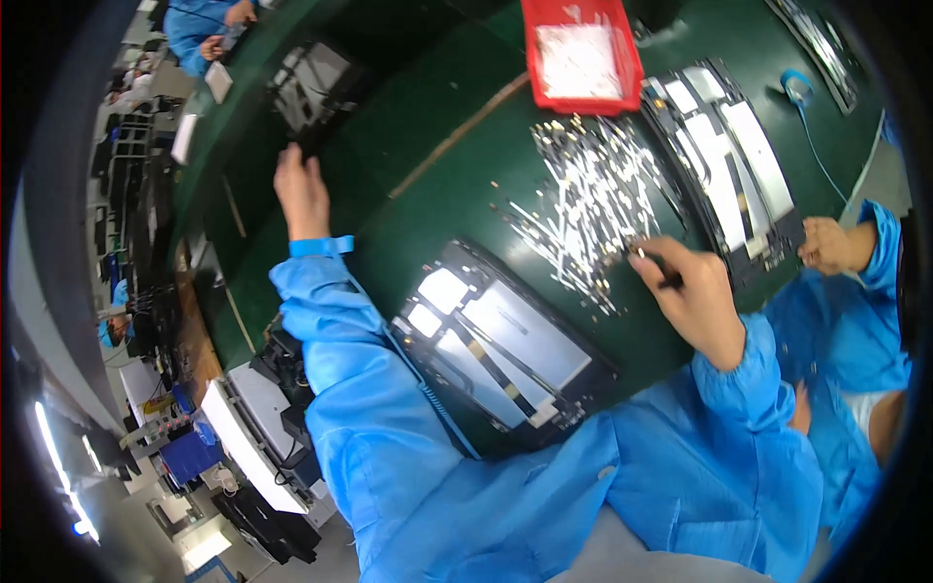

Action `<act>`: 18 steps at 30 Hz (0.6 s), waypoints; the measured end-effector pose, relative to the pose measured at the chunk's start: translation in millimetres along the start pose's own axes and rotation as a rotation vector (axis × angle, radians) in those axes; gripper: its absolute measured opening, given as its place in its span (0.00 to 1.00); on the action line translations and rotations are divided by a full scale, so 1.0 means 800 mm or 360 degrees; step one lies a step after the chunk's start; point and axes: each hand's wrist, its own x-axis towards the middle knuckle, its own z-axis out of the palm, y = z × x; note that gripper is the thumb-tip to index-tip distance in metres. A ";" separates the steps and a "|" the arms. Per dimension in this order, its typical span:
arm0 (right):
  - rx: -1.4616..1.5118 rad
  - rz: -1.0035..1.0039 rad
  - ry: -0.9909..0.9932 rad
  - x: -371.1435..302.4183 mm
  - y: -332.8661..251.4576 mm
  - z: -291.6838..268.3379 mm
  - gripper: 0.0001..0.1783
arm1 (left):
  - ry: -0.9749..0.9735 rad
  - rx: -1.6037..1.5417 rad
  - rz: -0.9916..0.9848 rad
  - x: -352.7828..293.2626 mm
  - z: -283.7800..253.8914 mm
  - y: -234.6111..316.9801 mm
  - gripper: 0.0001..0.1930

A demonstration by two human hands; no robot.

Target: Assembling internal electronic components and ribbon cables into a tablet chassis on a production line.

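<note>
Tweezers (659, 268), dark and slim, sit pinched in the right hand (695, 296), their tips down at the near edge of a scatter of small silver strips (588, 199) spread loose over the green desk (437, 209). The fingers of that hand are curled tight round the tool. The left hand (301, 194) is stretched far out to the left, fingers together and laid flat on the desk surface, just short of a dark tray (311, 87) lying further back; a blue wrist strap (322, 246) circles the wrist, above the blue smock sleeve.

Between the two forearms, close to the body, lies a black panel frame (505, 350) with pale rectangles and a thin dark ribbon crossing it (glare hides the finer parts). A second such frame (729, 165) lies to the right of the strips. Behind the strips stands a red bin (581, 60) holding white pieces. At the right edge another person's hand (828, 245), in a blue sleeve too, rests closed beside the second frame.
</note>
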 end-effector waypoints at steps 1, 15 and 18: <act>-0.0132 -0.0033 0.0013 0.006 0.008 0.005 0.08 | 0.0196 -0.0256 -0.0235 -0.020 0.029 0.051 0.19; -0.0140 0.0003 -0.0211 0.033 0.020 0.003 0.07 | -0.0430 -0.0575 -0.0613 -0.319 0.005 0.274 0.18; -0.0159 0.0021 0.0003 0.011 0.006 -0.009 0.06 | -0.0594 -0.0503 -0.0456 -0.364 0.012 0.299 0.15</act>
